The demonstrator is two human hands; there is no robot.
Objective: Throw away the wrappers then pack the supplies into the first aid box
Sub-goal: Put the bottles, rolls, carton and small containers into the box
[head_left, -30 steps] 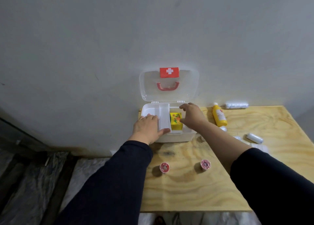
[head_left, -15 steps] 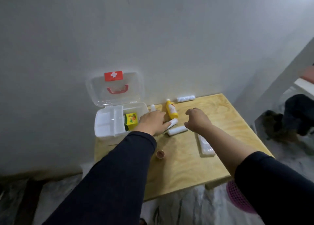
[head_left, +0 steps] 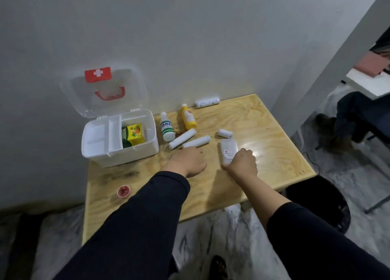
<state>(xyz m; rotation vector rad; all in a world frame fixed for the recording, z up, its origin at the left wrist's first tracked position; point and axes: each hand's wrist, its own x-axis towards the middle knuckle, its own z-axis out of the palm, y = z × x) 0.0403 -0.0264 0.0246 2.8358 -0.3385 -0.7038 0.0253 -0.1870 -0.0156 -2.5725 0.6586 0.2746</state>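
The first aid box [head_left: 135,153] is sitting open at the back left of the worktop [head_left: 263,136], its clear lid [head_left: 105,91] leaning against the wall, a yellow-green carton [head_left: 134,135] lying in its right compartment. Just beside it, a white bottle [head_left: 167,127], a yellow bottle [head_left: 188,119] and several white rolls [head_left: 182,138] are lying loose. The left hand [head_left: 187,160] is hovering palm down, fingers loosely curled, at the nearest roll [head_left: 197,142]; whether it is gripping I cannot tell. The right hand [head_left: 242,163] is closing over the near end of a flat clear packet [head_left: 229,150]. A small red tape roll [head_left: 123,191] is resting near the front left edge.
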